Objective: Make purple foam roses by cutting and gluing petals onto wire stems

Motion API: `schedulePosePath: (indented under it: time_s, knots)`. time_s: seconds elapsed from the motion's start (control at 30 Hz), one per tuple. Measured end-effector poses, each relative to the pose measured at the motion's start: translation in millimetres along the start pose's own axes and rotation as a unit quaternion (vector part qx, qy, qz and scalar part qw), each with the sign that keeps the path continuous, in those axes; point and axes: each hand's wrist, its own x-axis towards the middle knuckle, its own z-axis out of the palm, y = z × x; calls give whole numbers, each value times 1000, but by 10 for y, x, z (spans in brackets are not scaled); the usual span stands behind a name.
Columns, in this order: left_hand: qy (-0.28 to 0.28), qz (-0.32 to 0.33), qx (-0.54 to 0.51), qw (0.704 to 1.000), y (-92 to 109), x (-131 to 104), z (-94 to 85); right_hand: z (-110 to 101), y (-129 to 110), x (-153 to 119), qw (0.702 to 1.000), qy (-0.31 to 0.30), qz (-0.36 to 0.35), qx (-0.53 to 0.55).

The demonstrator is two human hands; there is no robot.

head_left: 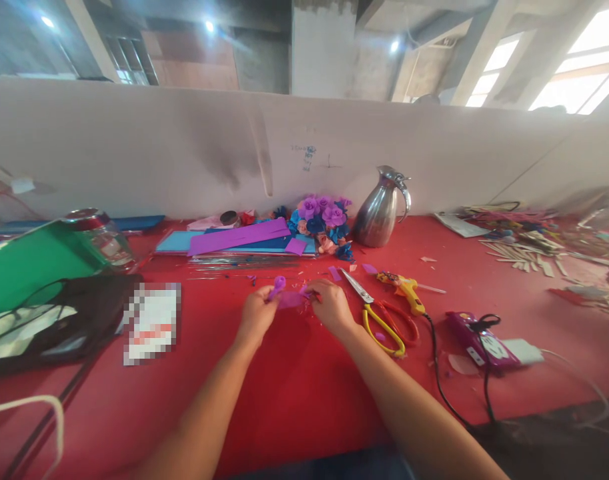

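My left hand [258, 312] pinches a small purple paper flower [278, 285], its rolled head showing above the fingertips. From it a purple paper strip [289, 300] stretches across to my right hand [330, 305], whose fingers are closed on the strip's other end. Right of that hand lie scissors [367, 307] with one yellow and one red handle, blades pointing away. A yellow glue gun [407, 290] rests just beyond them. Behind my hands sit purple paper sheets [239, 237] on blue ones, several thin wires [224, 268], and a bunch of paper flowers [322, 220].
A steel jug [379, 210] stands against the white partition [184, 147]. To the right are a purple power strip [484, 343] with cords and a pile of sticks and scraps [529, 250]. A glass jar [102, 240], green sheet [34, 267] and dark bag [59, 333] occupy the left.
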Motion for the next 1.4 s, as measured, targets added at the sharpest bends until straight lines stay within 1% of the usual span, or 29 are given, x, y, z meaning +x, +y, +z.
schedulePosePath:
  time_s: [0.07, 0.13, 0.2, 0.3, 0.4, 0.5, 0.57, 0.63, 0.7, 0.8, 0.93, 1.07, 1.17, 1.23, 1.3, 1.4]
  knots:
    - [37, 13, -17, 999, 12, 15, -31, -1, 26, -10, 997, -34, -14, -67]
    - [57, 12, -36, 998, 35, 14, -45, 7, 38, -20, 991, -60, -23, -116]
    - [60, 6, -34, 998, 58, 4, -43, 7, 26, -21, 987, -71, -30, -139]
    - [51, 11, -19, 998, 81, -10, -33, -65, -35, -2, 986, -59, -18, -154]
    - [44, 11, -16, 999, 91, -12, -35, -286, -93, -4, 981, -54, 26, -183]
    - [50, -1, -12, 999, 98, -9, -45, -605, -63, -118, 960, -70, 99, -254]
    - [59, -4, -10, 998, 107, -9, -45, -791, 24, -268, 939, -77, 136, -308]
    - [61, 1, -9, 998, 117, -12, -38, -908, 148, -447, 919, -73, 188, -340]
    - [57, 12, -10, 998, 121, -15, -27, -956, 280, -614, 915, -68, 215, -334]
    - [45, 11, -26, 999, 115, -12, -19, -955, 441, -787, 926, -44, 212, -308]
    - [26, -15, -69, 997, 107, 3, -16, -926, 573, -880, 939, -6, 203, -278]
    - [0, -45, -97, 994, 127, 4, 1, -887, 652, -924, 960, 23, 160, -228]
    - [15, -52, -83, 995, 155, -12, 0, -847, 629, -940, 977, 38, 114, -179]
    - [31, -60, -70, 995, 176, -26, -12, -827, 557, -920, 984, 11, 73, -163]
    - [49, -69, -63, 994, 190, -35, -28, -828, 464, -869, 984, -44, 39, -169]
    - [66, -73, -71, 993, 192, -32, -47, -876, 339, -760, 973, -129, 9, -193]
